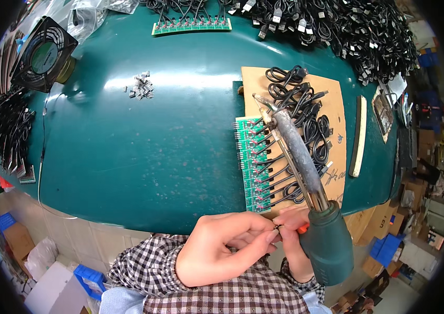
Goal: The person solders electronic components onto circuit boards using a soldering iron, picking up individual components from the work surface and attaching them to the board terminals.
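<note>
Close in front of me, my left hand [227, 251] is closed, thumb and forefinger pinching a small dark piece [276, 227] too tiny to make out. Its fingertips meet those of my right hand [295, 251], also bent closed at the same piece. A soldering iron [327, 243] with a green handle lies in the crook of my right hand, its metal barrel slanting up and left. The handle hides part of that hand. Beyond the hands, a strip of green circuit boards [253, 167] has black cables [311, 125] attached, resting on a cardboard sheet [332, 99].
Small metal-and-black connectors [142, 87] lie in a pile on the green mat [180, 136]. A fan [44, 55] stands at the far left. Another board strip [190, 26] and a heap of black USB cables [347, 39] fill the back. A pale bar [358, 136] lies right.
</note>
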`<action>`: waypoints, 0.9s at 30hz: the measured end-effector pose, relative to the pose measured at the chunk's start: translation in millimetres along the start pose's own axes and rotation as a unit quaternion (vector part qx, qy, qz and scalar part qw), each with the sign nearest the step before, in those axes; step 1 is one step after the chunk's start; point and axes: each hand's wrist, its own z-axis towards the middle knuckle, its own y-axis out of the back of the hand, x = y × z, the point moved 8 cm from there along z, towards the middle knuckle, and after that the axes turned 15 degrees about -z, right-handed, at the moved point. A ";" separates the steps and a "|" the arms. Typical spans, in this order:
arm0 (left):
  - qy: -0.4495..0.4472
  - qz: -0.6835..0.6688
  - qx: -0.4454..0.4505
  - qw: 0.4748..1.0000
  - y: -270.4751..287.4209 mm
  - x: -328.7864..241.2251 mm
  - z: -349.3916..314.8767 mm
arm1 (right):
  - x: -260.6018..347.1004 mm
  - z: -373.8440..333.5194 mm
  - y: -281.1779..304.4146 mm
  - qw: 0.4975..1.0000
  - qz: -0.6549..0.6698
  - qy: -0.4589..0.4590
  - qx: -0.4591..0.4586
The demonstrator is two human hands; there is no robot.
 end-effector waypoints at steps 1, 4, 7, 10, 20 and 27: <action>0.001 -0.020 0.009 1.000 -0.7 1.2 0.0 | 0.3 -1.5 1.7 1.000 0.008 0.008 -0.018; 0.006 -0.097 -0.013 0.995 9.2 9.9 0.2 | 1.8 -0.8 -3.7 1.000 0.004 0.024 -0.017; -0.009 -0.151 -0.044 0.988 13.0 13.9 -2.3 | -0.7 -1.4 -12.7 0.995 0.095 -0.031 -0.003; -0.045 -0.090 -0.037 0.994 10.4 8.3 -1.8 | -6.9 -4.8 -14.2 0.975 0.205 -0.080 -0.017; -0.249 0.271 -0.095 0.925 5.8 -27.6 -12.2 | -11.2 -6.9 -15.8 0.990 0.119 -0.076 0.019; -0.166 0.261 -0.072 0.948 7.1 -31.6 -14.4 | -15.5 -10.6 -17.7 0.984 0.109 -0.138 0.025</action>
